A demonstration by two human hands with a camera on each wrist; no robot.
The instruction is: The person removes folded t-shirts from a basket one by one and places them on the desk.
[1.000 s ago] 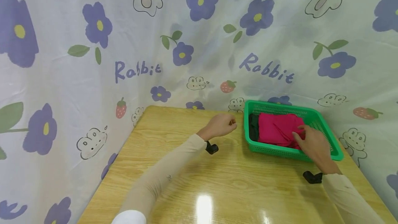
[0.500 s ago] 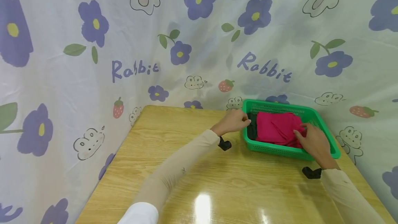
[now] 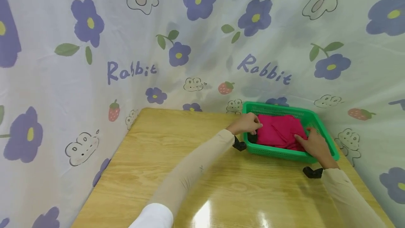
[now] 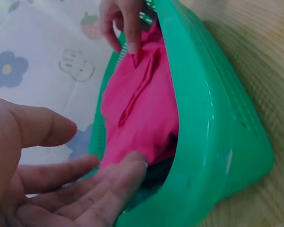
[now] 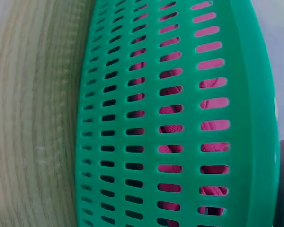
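Facing a flowered curtain [image 3: 209,34] across a wooden worktop [image 3: 177,140]

Looking at purple flowers, outlined rabbits, strawberries and the word "Rabbit" printed twice on whitish fabric. Catching a bright glare [image 3: 202,215] on the pale yellow grain, low in the head view.

Finding a green basket [image 3: 278,153] standing at the far right of the worktop, near the curtain. Seeing pink cloth [image 3: 280,131] lying inside it, folded and a little creased, and taking up much of the floor there. Spotting dark cloth [image 3: 252,137] beside the pink cloth at the basket's left end, partly hidden in the head view.

Hovering at the basket's left end with the left hand [image 3: 246,122], parting thumb from fingers in a loose, relaxed spread and gripping nothing. Pointing those fingertips toward the left edge of the pink cloth, but being unable to tell whether they are touching it.

Placing the right hand [image 3: 316,145] inside the basket's right end, spacing thumb and forefinger apart. Touching the pink cloth with one digit in the left wrist view, without showing any clear pinch.

Wearing a beige left sleeve [image 3: 193,171], a beige right sleeve [image 3: 351,196] and a small black device [image 3: 239,144] at the left wrist, matching another at the right. Glimpsing pink through the basket's slotted wall in the right wrist view.
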